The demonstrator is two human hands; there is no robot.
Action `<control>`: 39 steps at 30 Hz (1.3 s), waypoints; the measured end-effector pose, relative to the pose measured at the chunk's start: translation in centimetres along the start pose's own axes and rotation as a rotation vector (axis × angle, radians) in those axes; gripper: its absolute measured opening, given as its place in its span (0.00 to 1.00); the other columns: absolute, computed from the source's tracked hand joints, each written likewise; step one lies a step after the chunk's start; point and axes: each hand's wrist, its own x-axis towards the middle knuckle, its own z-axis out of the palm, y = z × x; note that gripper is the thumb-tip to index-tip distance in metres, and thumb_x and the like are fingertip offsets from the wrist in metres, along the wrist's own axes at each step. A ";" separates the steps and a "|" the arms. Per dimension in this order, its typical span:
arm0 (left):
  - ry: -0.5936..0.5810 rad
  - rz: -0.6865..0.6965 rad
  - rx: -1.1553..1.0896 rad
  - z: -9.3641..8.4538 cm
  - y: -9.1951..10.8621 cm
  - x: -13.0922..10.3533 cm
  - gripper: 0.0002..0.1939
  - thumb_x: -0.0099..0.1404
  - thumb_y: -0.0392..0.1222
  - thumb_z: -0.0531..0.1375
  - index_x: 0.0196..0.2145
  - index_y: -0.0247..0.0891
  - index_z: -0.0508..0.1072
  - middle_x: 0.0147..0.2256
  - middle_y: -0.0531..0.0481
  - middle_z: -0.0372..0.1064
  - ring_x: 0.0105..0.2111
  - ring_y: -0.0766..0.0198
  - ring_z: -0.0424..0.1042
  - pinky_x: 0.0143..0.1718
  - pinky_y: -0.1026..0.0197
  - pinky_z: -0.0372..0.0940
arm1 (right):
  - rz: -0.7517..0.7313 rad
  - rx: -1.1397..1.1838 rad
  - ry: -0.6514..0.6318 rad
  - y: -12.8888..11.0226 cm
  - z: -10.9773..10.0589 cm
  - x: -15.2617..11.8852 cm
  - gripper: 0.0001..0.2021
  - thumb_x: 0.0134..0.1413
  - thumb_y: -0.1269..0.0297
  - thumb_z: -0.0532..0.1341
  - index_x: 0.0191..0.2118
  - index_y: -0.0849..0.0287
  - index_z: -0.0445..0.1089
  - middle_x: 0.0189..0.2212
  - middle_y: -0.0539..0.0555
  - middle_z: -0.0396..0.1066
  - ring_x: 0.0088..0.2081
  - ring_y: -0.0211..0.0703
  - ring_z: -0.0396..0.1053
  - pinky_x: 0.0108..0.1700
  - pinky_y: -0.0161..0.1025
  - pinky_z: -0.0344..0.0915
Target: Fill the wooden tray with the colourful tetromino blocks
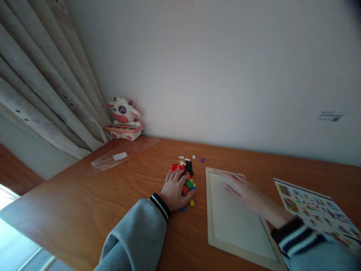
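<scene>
My left hand (176, 189) rests with its fingers spread on a pile of small coloured pieces (188, 183), in red, green, black, yellow and blue. Part of the pile is hidden beneath that hand. My right hand (242, 191), slightly blurred, is over the upper part of a pale framed tray (210, 226), fingers stretched out and nothing visible in them. Whether it touches the tray I cannot tell. Several white pieces (187, 159) and a purple piece (202, 160) lie behind the pile.
A printed sheet with small coloured pictures (316, 205) lies to the right, partly behind my right forearm. At the back left stands a cow toy with a keyboard (124, 119). A clear plastic bag (109, 161) lies before it. Wall and curtain (53, 71) border the table.
</scene>
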 end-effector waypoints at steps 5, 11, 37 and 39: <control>0.013 -0.079 -0.041 -0.3 -1.8 0.7 0.33 0.63 0.62 0.57 0.59 0.40 0.66 0.63 0.39 0.57 0.63 0.44 0.55 0.63 0.41 0.54 | -0.019 0.089 -0.056 -1.8 3.4 9.2 0.31 0.67 0.52 0.42 0.66 0.67 0.55 0.66 0.65 0.56 0.66 0.53 0.55 0.67 0.50 0.50; -0.074 -0.082 -0.040 -0.6 -4.0 0.8 0.40 0.61 0.67 0.56 0.63 0.40 0.61 0.66 0.38 0.50 0.66 0.42 0.49 0.65 0.38 0.49 | 0.011 0.129 -0.206 -2.4 6.8 15.3 0.35 0.66 0.42 0.38 0.69 0.57 0.51 0.69 0.59 0.49 0.70 0.54 0.42 0.68 0.55 0.43; -0.152 0.043 -0.126 -0.6 -5.0 -0.5 0.56 0.49 0.72 0.63 0.65 0.33 0.57 0.64 0.31 0.53 0.64 0.38 0.52 0.64 0.38 0.49 | -0.236 0.278 -0.189 -10.1 6.4 8.5 0.23 0.68 0.55 0.45 0.62 0.56 0.63 0.61 0.60 0.64 0.61 0.48 0.61 0.62 0.47 0.56; -0.112 0.055 -0.148 -0.6 -5.1 -0.5 0.52 0.52 0.69 0.63 0.64 0.31 0.57 0.61 0.32 0.59 0.61 0.41 0.58 0.63 0.40 0.53 | -0.213 0.241 -0.111 -10.1 6.1 9.9 0.19 0.68 0.58 0.47 0.55 0.56 0.69 0.53 0.58 0.72 0.55 0.47 0.68 0.57 0.44 0.61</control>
